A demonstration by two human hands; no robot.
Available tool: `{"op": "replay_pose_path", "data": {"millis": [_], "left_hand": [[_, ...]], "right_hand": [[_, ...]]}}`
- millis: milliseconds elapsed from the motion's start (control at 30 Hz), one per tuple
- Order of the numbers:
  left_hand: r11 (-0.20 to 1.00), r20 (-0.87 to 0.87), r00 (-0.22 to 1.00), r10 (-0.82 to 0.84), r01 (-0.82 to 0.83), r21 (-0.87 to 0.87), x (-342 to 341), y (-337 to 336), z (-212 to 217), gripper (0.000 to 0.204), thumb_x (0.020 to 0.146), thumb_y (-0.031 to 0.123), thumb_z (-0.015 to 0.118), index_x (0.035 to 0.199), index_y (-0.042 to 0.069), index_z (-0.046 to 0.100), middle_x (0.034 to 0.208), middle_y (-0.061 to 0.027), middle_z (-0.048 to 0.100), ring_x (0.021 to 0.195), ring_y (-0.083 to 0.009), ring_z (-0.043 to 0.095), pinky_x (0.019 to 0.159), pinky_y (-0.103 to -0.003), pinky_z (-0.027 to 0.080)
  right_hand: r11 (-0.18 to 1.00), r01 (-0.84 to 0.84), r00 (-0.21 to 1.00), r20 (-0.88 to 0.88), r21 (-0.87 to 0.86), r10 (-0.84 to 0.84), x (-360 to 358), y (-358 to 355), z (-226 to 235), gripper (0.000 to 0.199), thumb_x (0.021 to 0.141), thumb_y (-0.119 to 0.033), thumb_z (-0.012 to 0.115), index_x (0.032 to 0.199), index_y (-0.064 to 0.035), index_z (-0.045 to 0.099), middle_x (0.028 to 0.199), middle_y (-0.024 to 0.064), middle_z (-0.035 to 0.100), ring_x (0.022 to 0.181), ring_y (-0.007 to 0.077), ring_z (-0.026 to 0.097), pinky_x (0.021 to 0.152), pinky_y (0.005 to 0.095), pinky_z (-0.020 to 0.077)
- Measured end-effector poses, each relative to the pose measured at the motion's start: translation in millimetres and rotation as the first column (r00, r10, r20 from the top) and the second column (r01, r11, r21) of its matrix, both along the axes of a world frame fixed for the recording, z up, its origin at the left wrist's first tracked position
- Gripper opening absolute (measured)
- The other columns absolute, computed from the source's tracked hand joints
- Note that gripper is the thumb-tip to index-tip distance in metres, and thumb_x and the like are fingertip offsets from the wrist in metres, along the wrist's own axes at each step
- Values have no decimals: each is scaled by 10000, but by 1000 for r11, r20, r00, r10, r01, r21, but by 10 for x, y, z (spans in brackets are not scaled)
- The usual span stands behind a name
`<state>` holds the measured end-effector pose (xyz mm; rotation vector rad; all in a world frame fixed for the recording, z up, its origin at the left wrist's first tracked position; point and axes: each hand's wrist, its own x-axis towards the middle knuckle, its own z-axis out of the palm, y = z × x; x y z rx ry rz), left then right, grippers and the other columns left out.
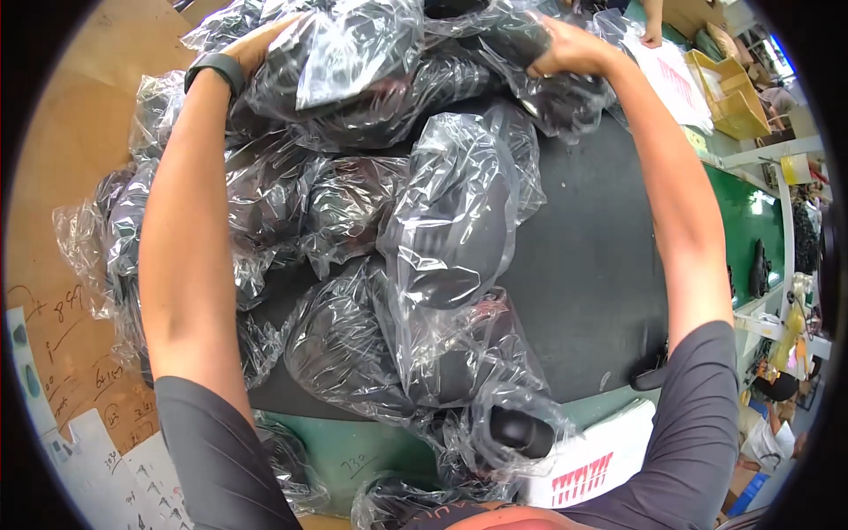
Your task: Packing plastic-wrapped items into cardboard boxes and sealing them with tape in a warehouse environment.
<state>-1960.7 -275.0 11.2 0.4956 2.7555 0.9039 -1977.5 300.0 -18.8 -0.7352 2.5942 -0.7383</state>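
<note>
Both my arms reach forward around a heap of clear plastic bags with dark, rounded items inside, possibly shoes. At the far left, my left hand [256,46], below a black wristband [216,72], lies against a bag [358,53]; its fingers are hidden behind the plastic. My right hand [570,49] curls its fingers around a bagged dark item [508,44] at the far right of the heap. Between my forearms, a long bagged dark item [455,212] lies over other bags. Nearer to me, a black rounded end [521,431] shows inside another bag.
The bags lie on a black surface [587,256], with a green surface [340,459] nearer me. Brown board with handwriting [97,353] is at left. White sheets with red print [583,477] lie near my right arm. A yellow crate [729,93] and another person's hand [652,35] are far right.
</note>
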Motion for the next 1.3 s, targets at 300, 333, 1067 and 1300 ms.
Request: {"op": "replay_pose_path", "data": {"millis": [300, 333, 1067, 1300], "left_hand": [[959, -13, 964, -267, 267, 93, 2500, 1598, 221, 795, 702, 189, 837, 1448, 3, 632, 1372, -212, 722, 1200, -309, 730, 1055, -399, 560], [916, 64, 923, -381, 366, 165, 2775, 1839, 100, 860, 672, 214, 848, 1468, -5, 608, 1491, -255, 630, 1314, -383, 668, 1123, -426, 528], [888, 38, 987, 156, -124, -443, 267, 725, -314, 1029, 712, 704, 825, 1400, -38, 634, 1281, -229, 729, 1117, -285, 718, 997, -377, 556], [992, 434, 893, -124, 127, 21, 2072, 1258, -805, 670, 815, 617, 804, 1068, -3, 767, 1050, -179, 802, 969, -316, 758, 876, -400, 580]], "right_hand": [[971, 100, 978, 201, -215, -57, 2799, 599, 49, 1080, 703, -78, 803, 1676, -53, 336, 1353, 232, 700, 1210, 305, 696, 1081, 407, 525], [982, 50, 993, 119, -184, -28, 3100, 765, 251, 1098, 693, -78, 801, 1674, -9, 313, 1429, 264, 656, 1303, 313, 665, 1134, 406, 490], [845, 261, 964, -176, 467, -200, -705, 183, -896, 935, 681, -437, 859, 1395, 91, 567, 1237, 329, 726, 1159, 468, 713, 1017, 462, 559], [986, 81, 975, -218, 145, -48, 1016, -224, -990, 681, 755, -322, 849, 1233, 80, 579, 1146, 368, 713, 1110, 522, 696, 945, 530, 569]]}}
